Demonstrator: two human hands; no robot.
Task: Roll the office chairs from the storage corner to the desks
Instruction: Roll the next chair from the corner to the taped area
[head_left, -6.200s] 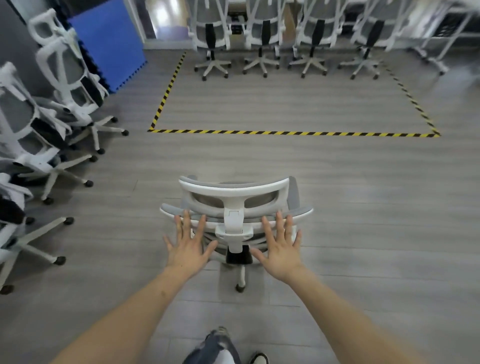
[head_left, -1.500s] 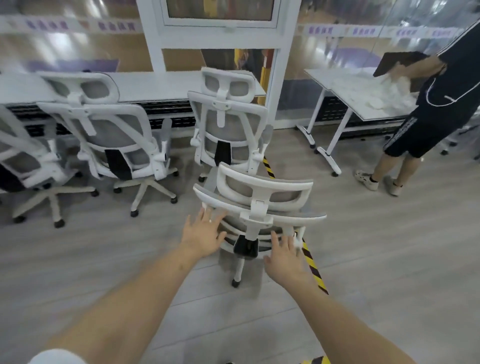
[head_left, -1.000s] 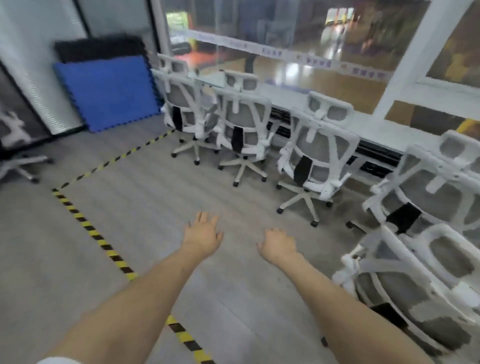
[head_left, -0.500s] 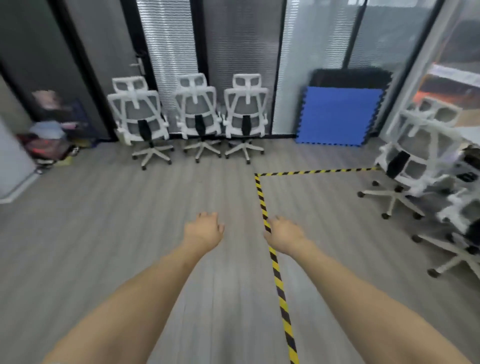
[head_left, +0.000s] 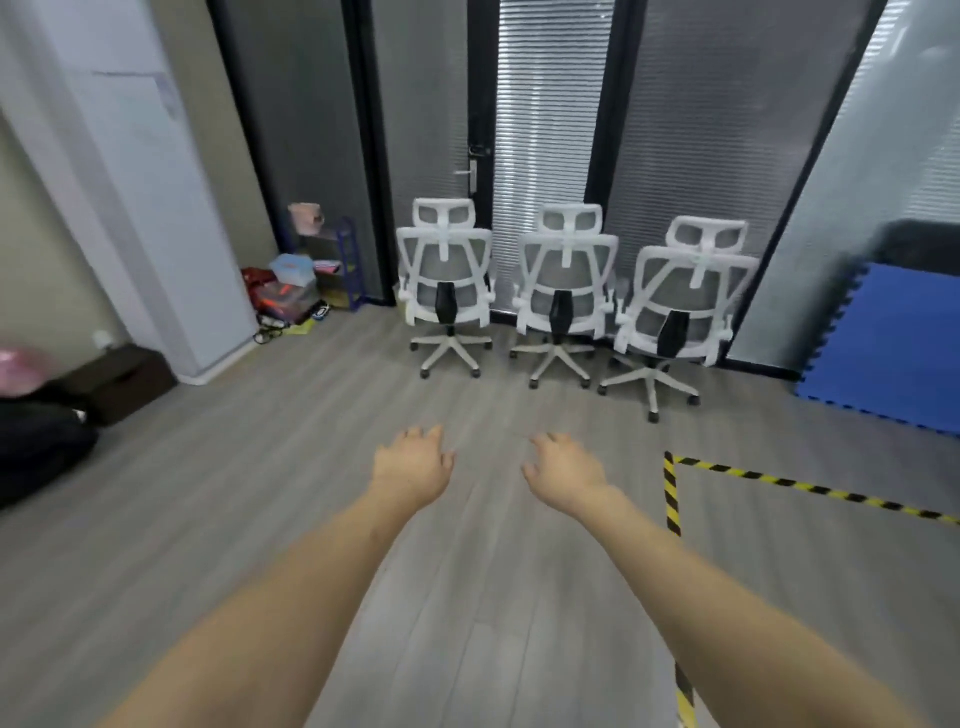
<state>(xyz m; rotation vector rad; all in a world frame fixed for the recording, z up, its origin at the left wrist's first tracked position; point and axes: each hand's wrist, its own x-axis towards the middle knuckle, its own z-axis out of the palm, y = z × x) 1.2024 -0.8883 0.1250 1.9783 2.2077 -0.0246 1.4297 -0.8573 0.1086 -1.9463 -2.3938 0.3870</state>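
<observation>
Three white office chairs with grey mesh backs stand in a row against the glass wall, backs toward me: the left chair (head_left: 447, 291), the middle chair (head_left: 563, 296) and the right chair (head_left: 680, 306). My left hand (head_left: 413, 467) and my right hand (head_left: 566, 470) are stretched out in front of me over the bare floor, palms down, fingers loosely apart. Neither hand touches anything. The chairs are well beyond my fingertips.
Yellow-black floor tape (head_left: 671, 493) makes a corner to the right of my right hand. A blue foam mat (head_left: 893, 343) leans at the far right. Bags and boxes (head_left: 291, 296) clutter the left corner by a small rack. A dark bag (head_left: 36, 441) and low box lie at the left.
I let go of the chair I pushed to the desk row. The view has swung left and nearer to the three chairs by the glass wall. Both hands stay empty.
</observation>
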